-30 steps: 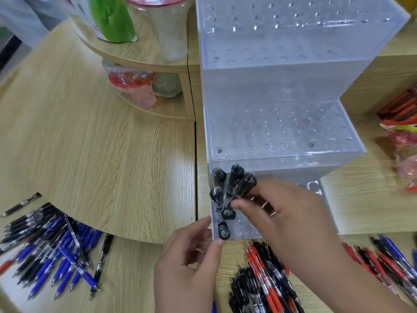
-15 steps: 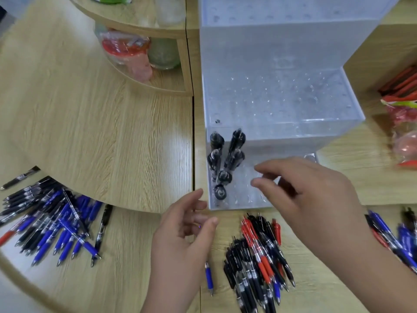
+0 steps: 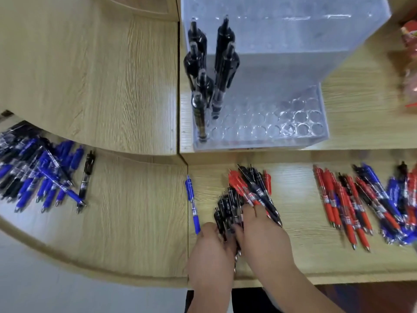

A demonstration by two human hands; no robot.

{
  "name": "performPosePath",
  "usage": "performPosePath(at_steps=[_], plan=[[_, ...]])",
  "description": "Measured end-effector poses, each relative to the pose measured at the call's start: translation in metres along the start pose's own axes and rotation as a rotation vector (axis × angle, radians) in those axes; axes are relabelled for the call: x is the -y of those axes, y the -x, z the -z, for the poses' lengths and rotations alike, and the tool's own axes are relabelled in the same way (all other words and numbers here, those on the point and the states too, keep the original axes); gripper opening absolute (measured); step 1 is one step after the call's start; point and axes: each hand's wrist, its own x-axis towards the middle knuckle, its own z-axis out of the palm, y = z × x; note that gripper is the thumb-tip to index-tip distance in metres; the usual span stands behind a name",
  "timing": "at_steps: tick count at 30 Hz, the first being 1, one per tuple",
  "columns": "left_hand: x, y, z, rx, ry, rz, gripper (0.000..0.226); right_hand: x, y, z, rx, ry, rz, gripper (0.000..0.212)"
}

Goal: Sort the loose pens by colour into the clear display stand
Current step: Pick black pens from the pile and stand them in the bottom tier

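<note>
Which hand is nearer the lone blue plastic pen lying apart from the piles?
Left. The left hand is beside the lower end of the lone blue plastic pen; the right hand rests farther right, on the black-and-red pen pile.

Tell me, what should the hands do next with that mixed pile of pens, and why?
Probably pull just the black ones out of the mixed pile, leaving the red pens. The left hand and right hand both rest on it, their grip blurred. The display stand holds only black pens at its left end, with empty holes beside them.
</note>
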Motion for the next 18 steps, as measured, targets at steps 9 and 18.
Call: performPosePath(at_steps=[9,18], plan=[[-0.009,-0.024,0.000,-0.036,0.149,0.118,0.023,-0.005,-0.023,0.008,0.044,-0.151,-0.101,0.041],[-0.012,-0.037,0.000,-0.082,0.224,0.064,0.016,0.003,-0.045,0.013,0.104,-0.202,-0.126,0.019]])
